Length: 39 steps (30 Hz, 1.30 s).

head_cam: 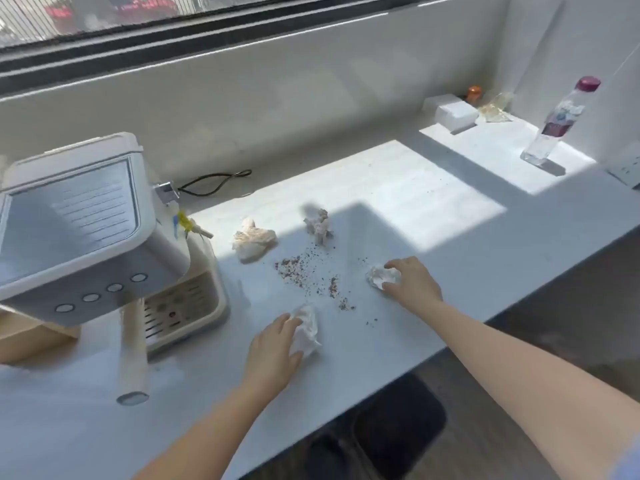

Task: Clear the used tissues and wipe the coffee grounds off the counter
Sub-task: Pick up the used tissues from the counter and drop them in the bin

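Observation:
Several crumpled white tissues lie on the white counter (433,244). My left hand (273,351) rests on the near tissue (306,332), fingers curled over its left side. My right hand (414,280) closes around a small balled tissue (379,277), thumb and fingers on either side of it. Two more stained tissues sit farther back: a wide one (252,239) and a twisted upright one (320,225). Brown coffee grounds (304,271) are scattered between my hands and those far tissues.
A white coffee machine (90,230) stands at the left with its portafilter handle (133,362) sticking toward me. A black cable (214,183) lies behind it. At the far right stand a water bottle (557,123), a white box (455,114) and an orange-capped jar (473,93).

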{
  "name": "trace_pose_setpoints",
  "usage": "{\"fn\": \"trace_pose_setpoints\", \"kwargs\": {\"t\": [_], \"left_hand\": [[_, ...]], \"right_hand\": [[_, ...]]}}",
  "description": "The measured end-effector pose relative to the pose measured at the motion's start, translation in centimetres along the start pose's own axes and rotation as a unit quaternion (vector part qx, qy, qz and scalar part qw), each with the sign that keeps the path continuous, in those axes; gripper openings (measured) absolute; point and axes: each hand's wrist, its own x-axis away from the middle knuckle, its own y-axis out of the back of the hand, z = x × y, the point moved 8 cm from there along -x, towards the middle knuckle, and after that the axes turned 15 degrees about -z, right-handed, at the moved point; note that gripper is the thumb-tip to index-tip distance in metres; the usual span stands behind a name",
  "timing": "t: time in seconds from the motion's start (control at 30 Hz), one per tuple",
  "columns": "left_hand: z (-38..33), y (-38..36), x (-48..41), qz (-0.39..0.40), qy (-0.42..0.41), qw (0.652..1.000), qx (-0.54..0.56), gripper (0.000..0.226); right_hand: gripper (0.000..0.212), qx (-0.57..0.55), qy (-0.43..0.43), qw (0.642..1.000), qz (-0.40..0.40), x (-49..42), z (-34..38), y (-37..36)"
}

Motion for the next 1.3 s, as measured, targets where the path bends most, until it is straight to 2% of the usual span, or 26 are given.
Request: {"fn": "trace_pose_setpoints", "kwargs": {"t": [0.13,0.27,0.37,0.5,0.73,0.8,0.9,1.0,1.13,1.3], "left_hand": [[0.1,-1.0,-0.7,-0.036,0.015,0.999,0.025,0.028],[0.4,-1.2,-1.2,-0.073,0.04,0.995,0.047,0.012],[-0.2,-1.3,-1.7,-0.082,0.065,0.991,0.083,0.014],[-0.9,-1.3,-2.0,-0.105,0.107,0.98,0.131,0.019],[-5.6,-1.6,0.1,-0.145,0.074,0.972,0.167,0.021],[-7.9,-2.5,1.5,-0.129,0.06,0.972,0.186,0.022],[-11.7,-4.3,4.2,-0.085,-0.004,0.976,0.199,0.02],[-14.5,-6.4,6.9,-0.033,-0.05,0.98,0.192,0.014],[-15.2,-11.0,9.0,0.067,0.036,0.973,0.22,0.01],[-14.9,-17.6,9.9,0.136,0.124,0.955,0.231,0.044]], "right_hand": [[0.013,0.023,-0.005,1.0,0.003,-0.6,-0.4,-2.0],[0.006,-0.021,-0.045,0.997,-0.05,-0.9,-1.3,-2.3],[0.013,-0.053,-0.082,0.991,-0.094,0.1,-2.1,-2.5],[0.011,-0.085,-0.087,0.989,-0.089,0.4,-2.6,-2.4],[0.012,-0.237,-0.179,0.948,-0.113,4.9,-6.2,-1.2],[0.008,-0.265,-0.196,0.937,-0.115,6.7,-7.6,-0.5],[0.004,-0.294,-0.21,0.924,-0.128,9.1,-9.7,1.0],[0.011,-0.319,-0.233,0.904,-0.164,12.1,-12.5,2.3],[0.015,-0.33,-0.298,0.876,-0.185,16.8,-17.1,1.5],[0.009,-0.325,-0.394,0.849,-0.138,22.6,-22.9,-5.0]]}}
